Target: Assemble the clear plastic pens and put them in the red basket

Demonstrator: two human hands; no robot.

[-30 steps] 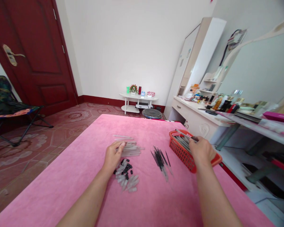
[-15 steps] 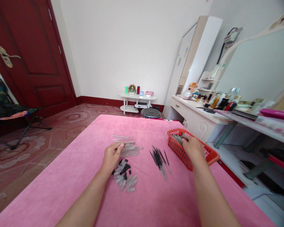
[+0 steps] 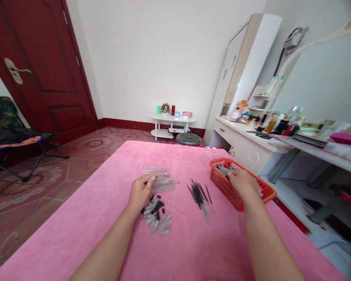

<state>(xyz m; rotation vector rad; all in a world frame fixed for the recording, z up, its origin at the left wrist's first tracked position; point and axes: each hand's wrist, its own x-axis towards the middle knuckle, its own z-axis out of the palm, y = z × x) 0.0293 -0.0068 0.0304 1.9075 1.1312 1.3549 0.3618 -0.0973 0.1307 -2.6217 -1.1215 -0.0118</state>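
On the pink cloth (image 3: 84, 222) my left hand (image 3: 140, 192) rests with its fingers curled over the near end of a pile of clear pen tubes (image 3: 160, 182). Just below it lies a heap of small black and clear pen caps (image 3: 158, 214). Thin black refills (image 3: 199, 194) lie in a bundle at the middle. My right hand (image 3: 243, 182) reaches into the red basket (image 3: 225, 186), which holds grey assembled pens (image 3: 224, 169). Its fingers are bent down among the pens; I cannot make out whether they hold one.
A white dresser (image 3: 245, 142) with bottles and a mirror stands to the right. A small white side table (image 3: 171, 125) stands by the far wall. A dark red door (image 3: 41, 66) and a folding chair (image 3: 8, 136) are at the left, on a tiled floor.
My right hand held a pen above the basket a second ago; it has since gone down into the basket. The left hand has stayed on the clear tubes.
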